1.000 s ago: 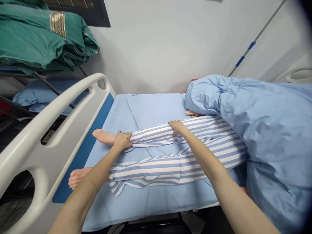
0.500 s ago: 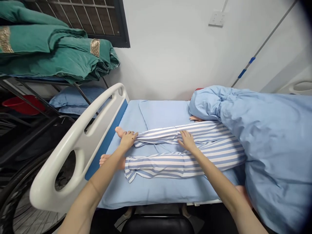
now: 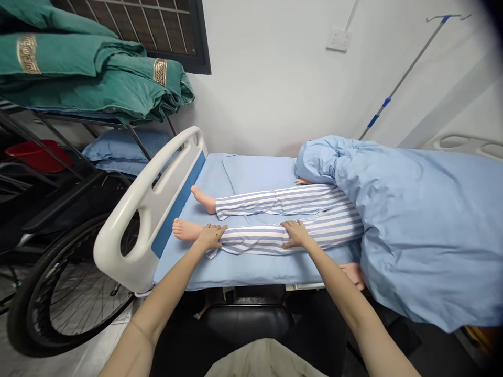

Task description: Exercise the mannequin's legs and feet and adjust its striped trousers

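Near striped leg (image 3: 253,240), along near edge of bed (image 3: 251,273) | left hand (image 3: 212,237) spread, ankle end | right hand (image 3: 294,233) spread, knee

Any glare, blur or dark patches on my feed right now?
Head view: left hand and right hand look reasonably sharp; head view: upper-right corner blacked out; head view: soft shading on the wall, no harsh glare on the blue quilt.

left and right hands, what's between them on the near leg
In the head view, a stretch of the near striped trouser leg lies between the left hand and the right hand; nothing rests on it.
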`<action>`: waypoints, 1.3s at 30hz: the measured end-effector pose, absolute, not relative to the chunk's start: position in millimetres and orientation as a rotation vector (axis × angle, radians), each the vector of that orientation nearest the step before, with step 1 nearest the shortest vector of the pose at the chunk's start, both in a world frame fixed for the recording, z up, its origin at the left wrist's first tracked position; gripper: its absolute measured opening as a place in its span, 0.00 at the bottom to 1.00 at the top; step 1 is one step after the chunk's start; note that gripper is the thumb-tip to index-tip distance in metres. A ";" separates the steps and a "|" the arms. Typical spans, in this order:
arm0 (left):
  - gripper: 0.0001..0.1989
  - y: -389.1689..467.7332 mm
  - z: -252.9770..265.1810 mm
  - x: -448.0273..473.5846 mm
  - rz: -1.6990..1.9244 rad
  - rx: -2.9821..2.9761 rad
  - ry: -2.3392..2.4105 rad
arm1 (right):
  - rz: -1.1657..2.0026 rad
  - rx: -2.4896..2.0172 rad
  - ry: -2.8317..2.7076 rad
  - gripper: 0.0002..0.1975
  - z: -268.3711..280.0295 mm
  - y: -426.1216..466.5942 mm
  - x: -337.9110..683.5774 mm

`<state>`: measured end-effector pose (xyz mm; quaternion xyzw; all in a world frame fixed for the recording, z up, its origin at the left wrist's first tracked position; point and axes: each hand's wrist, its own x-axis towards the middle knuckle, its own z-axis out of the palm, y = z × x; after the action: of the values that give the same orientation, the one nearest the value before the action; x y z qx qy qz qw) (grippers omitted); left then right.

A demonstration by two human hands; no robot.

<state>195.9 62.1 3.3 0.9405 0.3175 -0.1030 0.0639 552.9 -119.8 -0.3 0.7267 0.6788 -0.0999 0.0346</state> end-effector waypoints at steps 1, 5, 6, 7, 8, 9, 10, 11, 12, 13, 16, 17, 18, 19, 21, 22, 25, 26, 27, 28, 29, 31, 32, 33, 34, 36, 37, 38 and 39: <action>0.32 63.6 1.9 191.9 -0.330 2.887 0.962 | -0.299 2.238 2.087 0.49 -0.3 -119.7 552.6; 0.26 69.3 -1.2 175.9 -0.276 3.005 0.962 | -0.287 2.272 2.075 0.49 -1.6 -119.9 552.2; 0.26 70.4 -0.9 173.1 -0.275 3.011 0.946 | -0.288 2.277 2.072 0.48 -2.1 -119.8 552.2; 0.25 71.5 -0.1 170.9 -0.285 3.012 0.929 | -0.288 2.282 2.069 0.48 -2.6 -119.7 552.3; 0.25 73.0 1.1 169.4 -0.303 3.009 0.917 | -0.288 2.285 2.069 0.48 -3.2 -119.5 552.4; 0.25 74.8 2.6 168.6 -0.327 2.999 0.910 | -0.287 2.287 2.072 0.48 -3.7 -119.3 552.7; 0.25 76.9 4.3 168.2 -0.351 2.985 0.907 | -0.284 2.289 2.076 0.48 -4.2 -119.1 553.0; 0.25 79.1 6.2 168.2 -0.372 2.967 0.904 | -0.281 2.290 2.080 0.48 -4.8 -118.9 553.4; 0.26 81.2 8.2 168.6 -0.394 2.949 0.901 | -0.280 2.289 2.084 0.48 -5.2 -118.8 553.8; 0.26 82.8 10.3 169.4 -0.427 2.932 0.898 | -0.278 2.287 2.085 0.48 -5.6 -118.8 554.1; 0.29 81.0 16.5 175.0 -0.557 2.901 0.923 | -0.259 2.284 2.087 0.48 -5.8 -118.9 554.5; 0.32 77.4 18.1 178.5 -0.582 2.894 0.957 | -0.252 2.281 2.087 0.48 -5.5 -118.9 554.3; 0.35 72.2 18.9 182.9 -0.576 2.893 0.987 | -0.246 2.280 2.084 0.48 -5.0 -119.0 554.0; 0.39 65.9 18.7 188.3 -0.538 2.898 1.001 | -0.243 2.278 2.080 0.48 -4.4 -119.1 553.6; 0.45 51.6 14.7 201.0 -0.410 2.912 0.971 | -0.237 2.278 2.069 0.47 -2.9 -119.3 552.5; 0.46 44.9 10.8 207.6 -0.343 2.916 0.929 | -0.234 2.279 2.065 0.47 -2.2 -119.4 552.0; 0.45 33.2 -5.4 222.9 -0.220 2.899 0.856 | -0.224 2.284 2.064 0.46 -0.7 -119.4 550.5; 0.43 32.9 -11.1 225.5 -0.196 2.889 0.872 | -0.226 2.287 2.061 0.46 -0.5 -119.3 550.2; 0.41 34.0 -16.4 226.8 -0.175 2.880 0.901 | -0.230 2.290 2.055 0.47 -0.5 -119.1 550.1; 0.38 36.2 -21.1 226.9 -0.156 2.874 0.936 | -0.235 2.294 2.049 0.47 -0.7 -118.8 550.1; 0.35 38.9 -24.9 226.2 -0.135 2.871 0.967 | -0.239 2.297 2.044 0.48 -1.0 -118.6 550.2; 0.31 43.8 -29.7 223.7 -0.103 2.874 0.992 | -0.243 2.299 2.045 0.48 -1.9 -118.2 550.8; 0.30 45.4 -30.8 222.6 -0.090 2.877 0.992 | -0.242 2.297 2.051 0.47 -2.4 -118.2 551.3; 0.30 46.2 -31.1 221.7 -0.079 2.879 0.988 | -0.239 2.296 2.057 0.47 -2.9 -118.2 551.8; 0.29 46.5 -30.7 221.2 -0.071 2.877 0.986 | -0.238 2.295 2.063 0.47 -3.4 -118.3 552.3; 0.29 46.2 -28.9 221.2 -0.062 2.870 0.989 | -0.235 2.295 2.072 0.47 -4.5 -118.5 553.4; 0.29 46.0 -27.7 221.6 -0.064 2.866 0.992 | -0.235 2.295 2.075 0.47 -5.0 -118.5 553.9; 0.29 46.0 -26.5 222.1 -0.070 2.861 0.994 | -0.235 2.294 2.077 0.47 -5.7 -118.4 554.3; 0.28 46.0 -25.6 222.7 -0.080 2.856 0.996 | -0.236 2.295 2.077 0.46 -6.3 -118.3 554.7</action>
<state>222.7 46.0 -25.6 0.9423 0.3286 -0.0263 0.0580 554.7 -118.3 -6.3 0.7391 0.6690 -0.0760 0.0188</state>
